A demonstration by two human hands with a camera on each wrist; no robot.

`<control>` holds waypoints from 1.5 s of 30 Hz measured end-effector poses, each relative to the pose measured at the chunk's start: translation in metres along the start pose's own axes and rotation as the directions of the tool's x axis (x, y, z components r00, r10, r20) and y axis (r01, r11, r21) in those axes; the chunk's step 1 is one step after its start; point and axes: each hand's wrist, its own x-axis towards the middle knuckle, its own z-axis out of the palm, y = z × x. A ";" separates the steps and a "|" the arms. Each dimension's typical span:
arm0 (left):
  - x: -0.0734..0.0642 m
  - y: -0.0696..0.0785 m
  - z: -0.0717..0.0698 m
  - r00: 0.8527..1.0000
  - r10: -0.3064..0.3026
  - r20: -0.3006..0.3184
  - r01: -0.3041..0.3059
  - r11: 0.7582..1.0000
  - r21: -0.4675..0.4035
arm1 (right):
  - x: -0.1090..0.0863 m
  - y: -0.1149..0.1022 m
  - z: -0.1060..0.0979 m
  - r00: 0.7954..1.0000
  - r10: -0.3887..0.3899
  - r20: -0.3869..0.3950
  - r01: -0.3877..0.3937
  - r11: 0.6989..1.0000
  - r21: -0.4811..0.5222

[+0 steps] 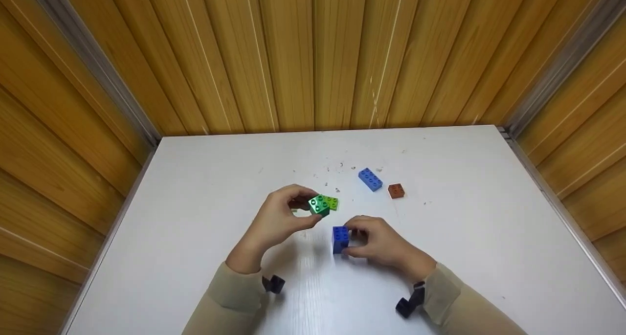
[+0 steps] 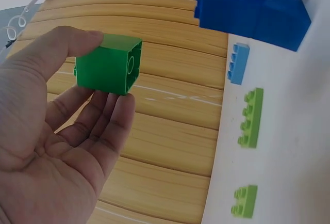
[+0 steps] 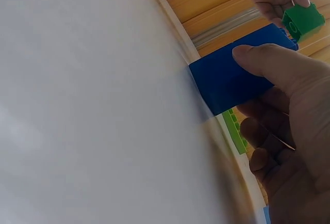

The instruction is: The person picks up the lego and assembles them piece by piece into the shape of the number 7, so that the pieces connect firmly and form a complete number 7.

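Note:
A green toy building brick [image 1: 319, 206] is pinched between the thumb and fingers of my left hand [image 1: 279, 217], raised above the table. Its studs face up in the head view, and the left wrist view shows the hollow underside of the brick [image 2: 134, 65]. To the right and nearer me, my right hand [image 1: 384, 242] grips a tall dark blue block [image 1: 341, 240], thumb on one side and fingers on the other. A seam in the left wrist view marks the blue block [image 2: 252, 12] as two stacked bricks. It stands upright with its lower end at the tabletop.
Beyond the green brick lies a lime brick [image 1: 333, 203], partly covered by it. A smaller lime brick [image 2: 245, 202] shows in the left wrist view. Farther back on the white table [image 1: 464, 217] are a light blue brick [image 1: 370, 179] and a brown brick [image 1: 396, 190]. Wood-pattern walls surround the table.

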 end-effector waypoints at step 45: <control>0.003 -0.018 0.040 0.983 0.037 0.180 -0.014 0.992 -0.126 | -0.002 -0.006 0.002 0.997 -0.003 -0.082 0.012 0.994 0.111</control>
